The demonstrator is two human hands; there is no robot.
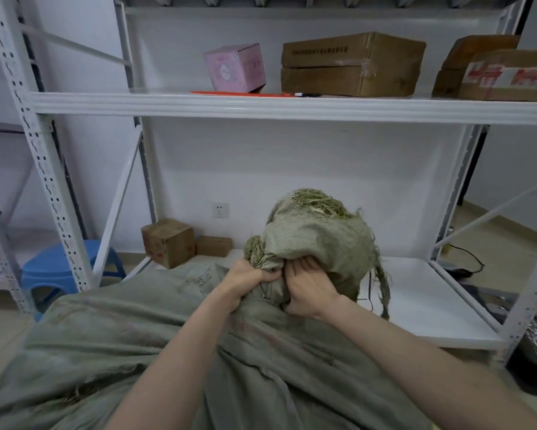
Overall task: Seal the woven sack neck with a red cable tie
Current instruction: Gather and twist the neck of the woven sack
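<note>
Left grip (248,276), your left hand, is wrapped round the sack neck (272,290) at centre frame, below the middle, with the fingers curled tight over the bunched cloth. Right grip (307,288), your right hand, sits just beside it on the right, touching the same bunch, fingers dug into the folds. Neither grip is spread; both pinch the neck and nothing else. Above them the sack mouth (323,240) flares upward, frayed at the rim, with straw (317,200) showing at the top. The body of the woven sack (137,352) fills the lower frame under both forearms.

No tie is on the neck yet. Look to the upper shelf (121,105) in the top half of the frame. Reading from left: a thin red strip, judged to be the red cable tie (239,93), lies flat near the shelf's front edge; a pink box (234,68) stands just behind it; a pen (307,94) lies at its right end; cardboard boxes (351,65) follow toward the upper right.

The tie lies well apart from the neck, straight up-frame from it, with its long axis running left to right along the shelf edge. Its middle is above the left grip; its right end is above the right grip. Neither is clearly nearer. One grip will have to hold the neck alone while the other reaches up, and the bunch may loosen if that hold is weak.
</note>
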